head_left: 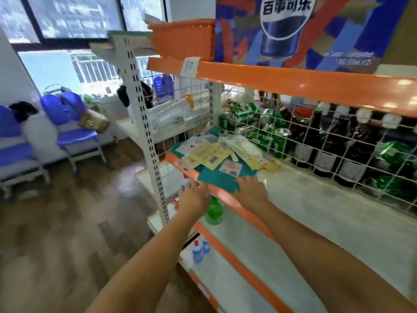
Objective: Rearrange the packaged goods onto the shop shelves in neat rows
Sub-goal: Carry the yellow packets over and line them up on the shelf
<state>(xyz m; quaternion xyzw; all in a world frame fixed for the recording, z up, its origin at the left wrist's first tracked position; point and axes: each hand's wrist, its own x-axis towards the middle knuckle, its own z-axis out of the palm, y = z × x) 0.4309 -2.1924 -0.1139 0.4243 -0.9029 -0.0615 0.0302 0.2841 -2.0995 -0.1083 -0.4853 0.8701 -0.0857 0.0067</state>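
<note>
While blurred, flat teal packet (216,177) under both hands (194,195), fingers spread, nothing gripped; yellow packets (207,154) behind.

A single wide-angle view from the person's head looks forward and down along both bare forearms at a white shop shelf with orange front strips (228,195) — near enough that the shelf fills the right half. The lens bends straight edges. At the left, wooden plank flooring (67,233) and bright windows (74,16) lie farther off — blurred.
</note>
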